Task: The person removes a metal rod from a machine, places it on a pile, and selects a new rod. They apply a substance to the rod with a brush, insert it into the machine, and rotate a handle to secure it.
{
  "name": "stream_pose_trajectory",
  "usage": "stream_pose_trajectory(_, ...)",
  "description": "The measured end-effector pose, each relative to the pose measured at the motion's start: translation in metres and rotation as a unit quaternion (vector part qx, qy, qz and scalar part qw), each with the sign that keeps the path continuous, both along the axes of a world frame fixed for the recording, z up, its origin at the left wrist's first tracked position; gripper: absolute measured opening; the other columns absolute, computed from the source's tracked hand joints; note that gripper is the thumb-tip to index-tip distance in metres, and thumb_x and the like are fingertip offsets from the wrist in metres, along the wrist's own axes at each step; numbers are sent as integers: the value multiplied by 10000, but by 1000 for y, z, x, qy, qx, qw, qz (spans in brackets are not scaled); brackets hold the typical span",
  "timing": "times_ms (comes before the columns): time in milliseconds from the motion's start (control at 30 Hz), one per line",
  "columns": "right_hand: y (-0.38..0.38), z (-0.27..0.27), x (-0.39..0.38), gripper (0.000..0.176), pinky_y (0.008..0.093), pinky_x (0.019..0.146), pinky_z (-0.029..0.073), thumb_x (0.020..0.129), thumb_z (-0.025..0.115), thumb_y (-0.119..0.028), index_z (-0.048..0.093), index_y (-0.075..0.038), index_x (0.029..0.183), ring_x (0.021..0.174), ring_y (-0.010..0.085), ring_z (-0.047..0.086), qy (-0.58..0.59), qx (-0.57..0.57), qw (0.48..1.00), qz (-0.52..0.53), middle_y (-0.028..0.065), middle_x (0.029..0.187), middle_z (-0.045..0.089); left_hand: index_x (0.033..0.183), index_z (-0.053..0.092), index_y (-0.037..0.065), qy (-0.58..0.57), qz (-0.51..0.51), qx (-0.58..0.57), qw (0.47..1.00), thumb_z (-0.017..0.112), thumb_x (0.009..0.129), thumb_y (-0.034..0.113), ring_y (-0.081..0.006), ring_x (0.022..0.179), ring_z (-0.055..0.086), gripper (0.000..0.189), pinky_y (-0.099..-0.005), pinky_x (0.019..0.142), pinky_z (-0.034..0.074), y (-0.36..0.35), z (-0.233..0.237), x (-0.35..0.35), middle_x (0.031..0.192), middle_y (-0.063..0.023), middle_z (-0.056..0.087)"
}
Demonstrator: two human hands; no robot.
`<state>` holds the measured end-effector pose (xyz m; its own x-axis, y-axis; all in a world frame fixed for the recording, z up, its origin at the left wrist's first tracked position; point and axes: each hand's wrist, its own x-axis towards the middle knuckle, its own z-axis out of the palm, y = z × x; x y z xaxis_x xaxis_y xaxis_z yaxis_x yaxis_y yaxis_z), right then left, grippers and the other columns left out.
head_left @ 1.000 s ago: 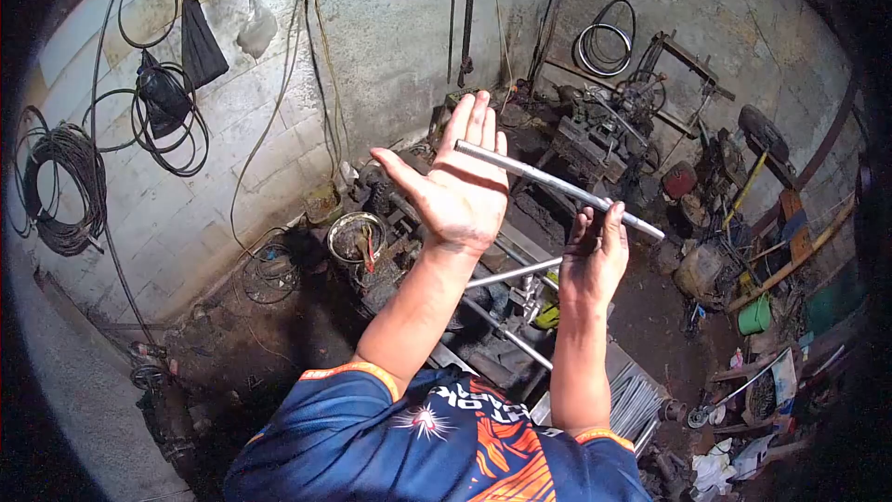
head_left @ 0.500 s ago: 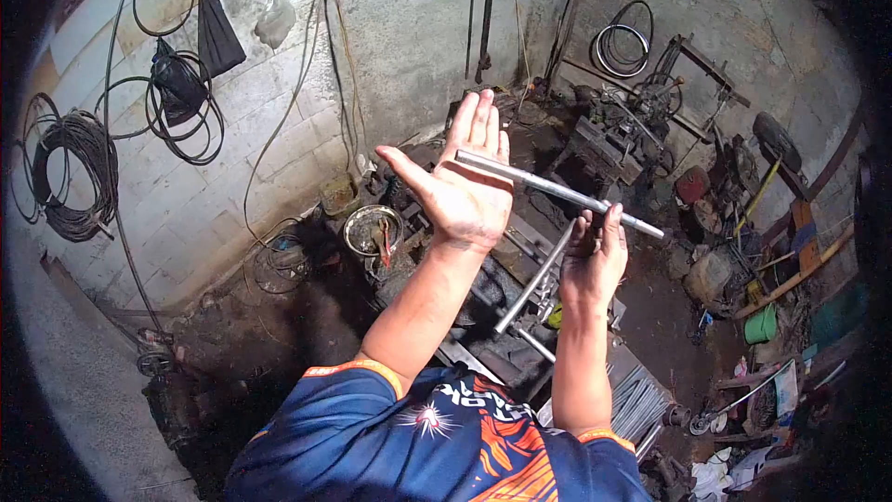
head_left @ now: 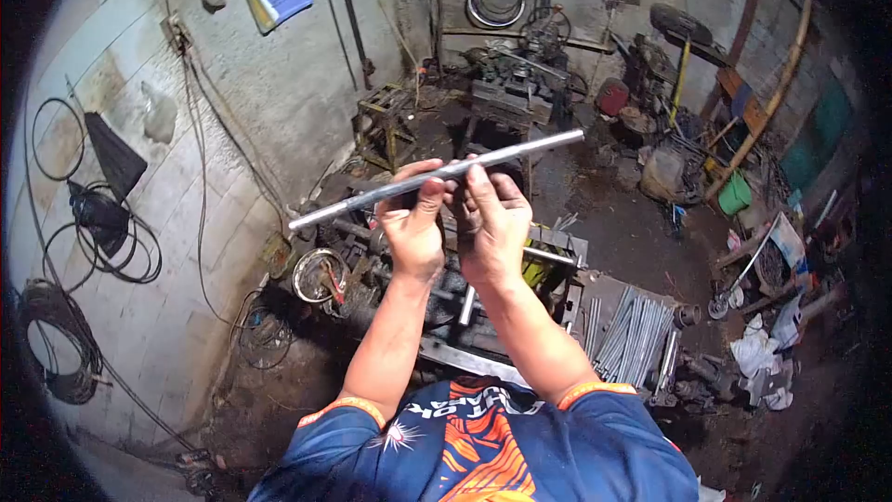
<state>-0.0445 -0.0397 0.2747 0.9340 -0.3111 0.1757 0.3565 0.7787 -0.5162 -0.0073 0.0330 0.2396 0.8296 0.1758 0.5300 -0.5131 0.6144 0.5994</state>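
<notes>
A straight, shiny metal rod is raised in front of me, its right end higher than its left. My left hand is closed on it left of the middle, thumb on the near side and fingers behind. Close beside it, my right hand pinches the rod near its middle, with the thumb on top. Below my hands lies a dark, greasy machine bench. Another bright bar shows partly beneath my right hand; its upper part is hidden.
Many cut metal rods lie in a pile at the bench's right. A round pan stands on the left. Cables hang on the left wall. A green bucket and scrap line the right side; a small stand is behind.
My left hand was open, palm up under the rod's end; now it has closed on the rod. The rod's right end has swung up, and the view has turned right.
</notes>
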Motion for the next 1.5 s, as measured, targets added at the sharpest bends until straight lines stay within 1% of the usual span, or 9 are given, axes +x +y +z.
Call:
stream_pose_trajectory(133, -34, -7, 12, 733, 422, 1068, 356, 904, 350, -525, 424, 78, 1314, 1209, 320, 499, -71, 156, 985, 26, 217, 1305, 510, 1071, 602, -14, 10, -73, -117, 990, 614, 887, 78, -164, 866, 629, 205, -275, 801, 535, 2, 14, -3, 1015, -87, 642)
stream_pose_trajectory(333, -91, 20, 9, 1024, 423, 1161, 163, 821, 432, -703, 180, 83, 1426, 1420, 294, 164, -230, 265, 926, 142, 204, 1512, 203, 1059, 599, -23, 19, -98, -113, 989, 618, 886, 77, -171, 824, 642, 201, -273, 774, 545, -6, 14, -17, 980, -91, 646)
stream_pose_trajectory(767, -139, 18, -21, 1061, 434, 1161, 153, 800, 458, -725, 181, 90, 1422, 1427, 303, 134, -223, 275, 923, 150, 209, 1520, 178, 1052, 607, -14, 20, -79, -39, 996, 658, 863, 87, -163, 836, 642, 220, -264, 767, 535, -55, 7, -43, 974, -76, 648)
stream_pose_trajectory(967, -174, -8, -33, 884, 431, 1143, 208, 865, 439, -633, 296, 77, 1373, 1359, 323, 309, -161, 278, 944, 68, 210, 1436, 349, 1031, 604, -12, 17, -74, -6, 997, 656, 876, 126, -149, 818, 623, 215, -247, 754, 506, -81, -2, -50, 951, -85, 628)
stream_pose_trajectory(1033, -190, -53, -42, 371, 396, 958, 406, 942, 488, -302, 457, 6, 1146, 1015, 223, 539, 70, 186, 948, -249, 108, 1109, 544, 1020, 606, -18, 11, -48, 75, 996, 637, 894, 121, -115, 812, 599, 190, -220, 737, 471, -88, -18, -48, 924, -65, 623)
stream_pose_trajectory(1100, -193, -97, -67, 252, 367, 906, 425, 908, 531, -93, 457, -25, 1140, 960, 170, 531, 12, -27, 873, -486, 77, 1060, 548, 988, 615, -20, 63, -60, 213, 973, 614, 910, 109, -70, 772, 530, 151, -197, 707, 408, -97, -39, -49, 871, -18, 613)
stream_pose_trajectory(1167, -197, -123, -103, 281, 365, 920, 416, 804, 624, -42, 541, -35, 1072, 1000, 206, 541, 43, -347, 795, -495, 85, 1040, 578, 971, 626, -3, 11, -70, 345, 936, 622, 898, 108, -76, 763, 524, 133, -207, 711, 409, -122, -69, -52, 877, -11, 614)
stream_pose_trajectory(1233, -210, -139, -121, 300, 430, 920, 409, 720, 673, -116, 617, -42, 1005, 966, 324, 568, 66, -655, 618, -430, 142, 974, 626, 938, 634, -4, 39, -129, 465, 875, 627, 869, 106, -132, 725, 568, 130, -267, 684, 453, -145, -106, -61, 792, -59, 634)
stream_pose_trajectory(1500, -213, -255, -182, 305, 448, 828, 457, 749, 630, -91, 634, -20, 1045, 813, 348, 622, 360, -686, 566, -281, 187, 837, 655, 789, 574, -56, -7, -283, 635, 719, 598, 862, 203, -291, 645, 567, 270, -396, 593, 423, -207, -228, -102, 688, -213, 562)
